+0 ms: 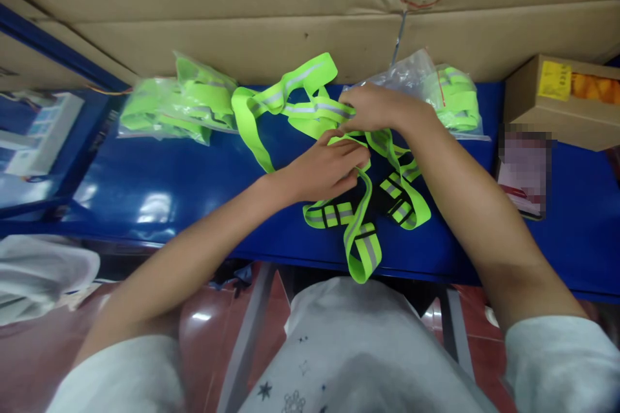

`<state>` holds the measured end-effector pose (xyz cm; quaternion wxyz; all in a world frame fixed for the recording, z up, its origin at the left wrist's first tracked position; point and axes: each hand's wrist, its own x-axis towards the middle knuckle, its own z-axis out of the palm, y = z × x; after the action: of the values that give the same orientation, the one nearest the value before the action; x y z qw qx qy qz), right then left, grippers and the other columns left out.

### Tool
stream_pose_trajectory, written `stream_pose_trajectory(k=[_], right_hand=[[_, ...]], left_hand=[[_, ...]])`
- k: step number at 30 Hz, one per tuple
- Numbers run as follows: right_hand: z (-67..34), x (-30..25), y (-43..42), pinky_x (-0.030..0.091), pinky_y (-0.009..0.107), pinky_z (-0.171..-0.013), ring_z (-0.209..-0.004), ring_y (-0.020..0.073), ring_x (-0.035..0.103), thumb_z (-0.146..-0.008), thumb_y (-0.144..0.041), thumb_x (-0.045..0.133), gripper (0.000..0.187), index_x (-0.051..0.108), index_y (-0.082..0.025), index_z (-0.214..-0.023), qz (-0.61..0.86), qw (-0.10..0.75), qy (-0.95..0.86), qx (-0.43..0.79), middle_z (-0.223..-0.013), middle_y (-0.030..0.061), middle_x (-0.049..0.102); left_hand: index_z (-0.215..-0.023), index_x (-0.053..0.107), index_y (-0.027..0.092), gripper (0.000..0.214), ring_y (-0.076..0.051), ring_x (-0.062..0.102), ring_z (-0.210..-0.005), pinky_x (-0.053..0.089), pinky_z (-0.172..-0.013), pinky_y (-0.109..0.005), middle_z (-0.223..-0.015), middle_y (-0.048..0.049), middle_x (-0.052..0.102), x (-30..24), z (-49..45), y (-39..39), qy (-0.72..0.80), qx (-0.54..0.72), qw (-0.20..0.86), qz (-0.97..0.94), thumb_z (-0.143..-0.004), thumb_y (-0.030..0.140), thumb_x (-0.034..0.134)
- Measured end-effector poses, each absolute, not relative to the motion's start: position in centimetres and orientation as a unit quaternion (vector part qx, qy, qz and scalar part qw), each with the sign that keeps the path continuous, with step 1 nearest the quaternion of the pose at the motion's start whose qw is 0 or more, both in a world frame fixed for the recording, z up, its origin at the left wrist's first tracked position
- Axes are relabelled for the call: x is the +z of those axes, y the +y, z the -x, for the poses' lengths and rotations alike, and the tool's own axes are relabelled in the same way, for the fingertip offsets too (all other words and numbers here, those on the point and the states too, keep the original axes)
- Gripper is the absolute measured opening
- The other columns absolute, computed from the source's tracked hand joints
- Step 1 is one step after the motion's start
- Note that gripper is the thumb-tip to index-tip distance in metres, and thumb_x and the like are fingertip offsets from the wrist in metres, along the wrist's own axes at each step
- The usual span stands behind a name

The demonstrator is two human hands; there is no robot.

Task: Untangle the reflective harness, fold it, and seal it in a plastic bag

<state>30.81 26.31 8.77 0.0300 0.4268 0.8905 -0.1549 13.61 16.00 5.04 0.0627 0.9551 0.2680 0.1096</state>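
Note:
A neon-yellow reflective strap [285, 93] with grey stripes lies loosely looped on the blue table. My left hand [334, 167] is closed around part of it near the middle, its fingers curled over the webbing. Just behind, my right hand [365, 108] pinches another stretch of the same strap, with its fingertips partly hidden. Two looped ends hang toward me, with black-edged adjuster sections [365, 232] on them; one end reaches over the table's front edge.
Bagged neon straps [179, 103] lie at the back left, and another clear bag of straps [455, 99] at the back right. A cardboard box [562, 103] with a yellow label stands far right, beside a blurred flat item [523, 170]. Cardboard [242, 44] walls the back.

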Motion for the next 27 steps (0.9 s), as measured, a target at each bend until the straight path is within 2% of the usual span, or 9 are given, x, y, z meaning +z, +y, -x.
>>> stream_pose_trajectory(k=[7, 10, 14, 16, 20, 22, 24, 25, 27], right_hand=[[-31.0, 10.2, 26.0, 0.051, 0.04, -0.091, -0.106, 0.0301, 0.07, -0.106, -0.052, 0.058, 0.043, 0.075, -0.014, -0.119, -0.411, -0.025, 0.897, -0.162, -0.119, 0.0146, 0.077], [-32.1, 11.8, 25.1, 0.051, 0.043, -0.094, -0.112, 0.0328, 0.069, -0.106, -0.045, 0.06, 0.042, 0.073, -0.012, -0.129, -0.42, -0.046, 0.894, -0.149, -0.128, 0.0168, 0.075], [-35.4, 12.7, 22.7, 0.052, 0.045, -0.086, -0.096, 0.032, 0.071, -0.106, -0.038, 0.057, 0.03, 0.077, -0.017, -0.113, -0.431, -0.046, 0.894, -0.112, -0.105, 0.0144, 0.078], [-37.4, 11.8, 21.1, 0.052, 0.047, -0.079, -0.087, 0.0341, 0.071, -0.103, -0.037, 0.06, 0.027, 0.078, -0.018, -0.104, -0.441, -0.022, 0.892, -0.101, -0.095, 0.0144, 0.077], [-40.0, 8.3, 17.5, 0.055, 0.05, -0.08, -0.097, 0.0392, 0.072, -0.105, -0.059, 0.053, 0.047, 0.072, -0.019, -0.121, -0.486, -0.008, 0.869, -0.091, -0.108, 0.0187, 0.077], [-39.9, 6.6, 16.1, 0.056, 0.05, -0.082, -0.103, 0.0402, 0.072, -0.105, -0.064, 0.05, 0.054, 0.07, -0.018, -0.126, -0.507, -0.026, 0.854, -0.111, -0.113, 0.0195, 0.076], [-39.2, 5.2, 15.0, 0.056, 0.052, -0.086, -0.108, 0.0411, 0.071, -0.105, -0.059, 0.053, 0.051, 0.069, -0.016, -0.128, -0.528, -0.07, 0.836, -0.129, -0.12, 0.0206, 0.074], [-38.8, 4.7, 14.6, 0.056, 0.052, -0.088, -0.11, 0.0405, 0.071, -0.104, -0.053, 0.056, 0.046, 0.069, -0.016, -0.129, -0.534, -0.101, 0.827, -0.141, -0.123, 0.0204, 0.074], [-38.0, 3.9, 14.0, 0.056, 0.051, -0.091, -0.107, 0.0365, 0.073, -0.101, -0.043, 0.061, 0.037, 0.068, -0.019, -0.129, -0.536, -0.168, 0.806, -0.189, -0.123, 0.0169, 0.075]], left_hand=[[-0.109, 0.065, 0.022, 0.02, -0.035, 0.065, -0.115, 0.033, -0.117, -0.064, -0.103, -0.0105, 0.072, 4.8, -10.3, 18.1, 0.414, 0.098, 0.013, -0.905, -0.099, 0.022, 0.048], [-0.107, 0.068, 0.023, 0.022, -0.038, 0.064, -0.115, 0.032, -0.116, -0.069, -0.099, -0.0104, 0.071, 5.1, -9.4, 18.6, 0.5, 0.115, 0.002, -0.858, -0.095, 0.021, 0.051], [-0.111, 0.071, 0.019, 0.025, -0.045, 0.06, -0.124, 0.034, -0.111, -0.073, -0.114, -0.0164, 0.071, 5.8, -9.4, 17.9, 0.571, 0.121, -0.025, -0.812, -0.093, 0.019, 0.054], [-0.124, 0.068, 0.017, 0.034, -0.049, 0.057, -0.13, 0.037, -0.107, -0.072, -0.135, -0.0214, 0.065, 6.6, -9.7, 16.4, 0.57, 0.105, -0.021, -0.814, -0.092, 0.016, 0.054], [-0.138, 0.061, 0.021, 0.052, -0.043, 0.056, -0.138, 0.042, -0.104, -0.061, -0.155, -0.0181, 0.055, 8.0, -9.8, 11.6, 0.488, 0.091, -0.003, -0.868, -0.091, 0.003, 0.047], [-0.13, 0.064, 0.021, 0.043, -0.041, 0.06, -0.133, 0.043, -0.101, -0.059, -0.15, -0.0169, 0.06, 7.9, -9.4, 9.1, 0.47, 0.109, -0.021, -0.876, -0.095, 0.004, 0.045], [-0.118, 0.066, 0.021, 0.025, -0.036, 0.067, -0.118, 0.047, -0.095, -0.054, -0.128, -0.0146, 0.07, 7.3, -9.1, 7.1, 0.505, 0.168, -0.014, -0.847, -0.101, 0.014, 0.05], [-0.117, 0.066, 0.02, 0.018, -0.034, 0.068, -0.112, 0.05, -0.093, -0.051, -0.119, -0.0136, 0.071, 6.9, -9.1, 6.3, 0.529, 0.186, 0.019, -0.828, -0.103, 0.022, 0.055], [-0.118, 0.063, 0.02, 0.025, -0.03, 0.07, -0.104, 0.055, -0.086, -0.044, -0.111, -0.0109, 0.071, 5.8, -9.5, 5.0, 0.568, 0.196, 0.114, -0.791, -0.104, 0.04, 0.062]])
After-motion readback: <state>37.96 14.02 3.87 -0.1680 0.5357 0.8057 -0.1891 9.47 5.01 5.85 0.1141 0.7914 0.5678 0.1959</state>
